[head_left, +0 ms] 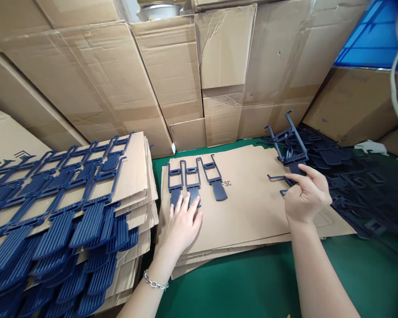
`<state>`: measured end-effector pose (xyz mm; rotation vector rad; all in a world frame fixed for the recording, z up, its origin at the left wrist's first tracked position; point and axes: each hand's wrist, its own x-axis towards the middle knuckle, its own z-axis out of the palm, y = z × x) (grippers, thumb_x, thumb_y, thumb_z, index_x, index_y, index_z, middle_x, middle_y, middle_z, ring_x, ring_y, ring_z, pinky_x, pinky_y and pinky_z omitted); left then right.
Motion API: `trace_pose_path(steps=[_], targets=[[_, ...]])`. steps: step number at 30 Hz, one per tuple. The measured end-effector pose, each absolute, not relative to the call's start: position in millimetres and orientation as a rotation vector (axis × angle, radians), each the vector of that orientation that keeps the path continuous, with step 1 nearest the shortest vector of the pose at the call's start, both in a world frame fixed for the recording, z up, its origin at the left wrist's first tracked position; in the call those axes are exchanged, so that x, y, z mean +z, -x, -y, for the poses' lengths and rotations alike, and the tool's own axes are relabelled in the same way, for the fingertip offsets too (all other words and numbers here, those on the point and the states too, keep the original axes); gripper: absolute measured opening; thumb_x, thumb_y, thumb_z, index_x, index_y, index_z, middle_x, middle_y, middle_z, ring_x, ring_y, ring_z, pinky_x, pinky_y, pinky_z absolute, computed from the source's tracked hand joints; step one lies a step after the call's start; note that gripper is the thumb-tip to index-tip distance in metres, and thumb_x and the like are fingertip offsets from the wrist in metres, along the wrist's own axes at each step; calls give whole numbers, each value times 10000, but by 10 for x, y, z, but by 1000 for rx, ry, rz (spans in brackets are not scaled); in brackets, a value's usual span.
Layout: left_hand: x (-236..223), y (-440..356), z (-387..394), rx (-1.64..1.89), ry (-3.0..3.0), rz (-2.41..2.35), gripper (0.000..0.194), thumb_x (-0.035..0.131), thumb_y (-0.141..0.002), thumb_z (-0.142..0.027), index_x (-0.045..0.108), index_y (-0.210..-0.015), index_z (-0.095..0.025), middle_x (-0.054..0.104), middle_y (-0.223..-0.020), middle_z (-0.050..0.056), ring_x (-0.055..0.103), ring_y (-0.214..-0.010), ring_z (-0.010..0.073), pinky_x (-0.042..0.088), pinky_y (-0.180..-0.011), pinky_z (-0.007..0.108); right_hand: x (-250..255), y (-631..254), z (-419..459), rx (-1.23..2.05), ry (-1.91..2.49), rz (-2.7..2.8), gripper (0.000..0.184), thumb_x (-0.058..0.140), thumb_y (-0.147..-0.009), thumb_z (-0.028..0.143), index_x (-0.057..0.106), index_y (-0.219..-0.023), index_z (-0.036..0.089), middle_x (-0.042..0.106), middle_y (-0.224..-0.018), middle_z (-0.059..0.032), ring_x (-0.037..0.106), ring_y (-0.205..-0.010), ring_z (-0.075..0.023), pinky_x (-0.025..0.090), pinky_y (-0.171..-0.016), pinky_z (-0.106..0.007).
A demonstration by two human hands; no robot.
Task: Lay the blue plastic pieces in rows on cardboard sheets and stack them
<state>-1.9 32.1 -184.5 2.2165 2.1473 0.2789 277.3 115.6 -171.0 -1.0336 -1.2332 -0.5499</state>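
My left hand [183,221] lies with its fingers spread over the ribbed ends of two dark blue plastic frames, the left frame [176,177] and the middle frame [193,177]. A third frame [213,173] sits a little to their right, tilted, its ribbed tab toward me. All three rest on a flat cardboard sheet [242,221]. My right hand [307,194] is closed in a pinch on the tab of another blue plastic frame [293,143], whose hooked arms point up and away. Its fingertips partly hide the tab.
Left stands a tall stack of cardboard sheets [137,163] layered with rows of blue frames [86,225]. At right is a dark heap of similar frames [348,194]. Cardboard boxes [166,66] wall off the back. A white cable [395,75] hangs at right above the green tabletop [245,282].
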Motion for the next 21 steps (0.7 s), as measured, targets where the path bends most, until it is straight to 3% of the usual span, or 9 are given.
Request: trace_pose_path(steps=[7,21], targets=[[-1845,31,-322,262,-2211,-2142,469,262,-877,-407,331,-1326,-291,252,-1431,60,175,-1314,287,182,-1020,550,-1671,-3024,-1197,-572,1142,888,460,298,-593,-47,694,-703,161,620,-896,-48,567,-872,-195,444,-744,-325],[-1862,44,-326,282,-2230,-2146,467,281,-877,-403,326,-1329,-292,274,-1422,66,192,-1307,293,195,-1016,554,-1602,-2673,-1120,-341,1061,919,329,349,-689,31,652,-664,156,618,-878,-41,563,-857,-166,445,-783,-329]])
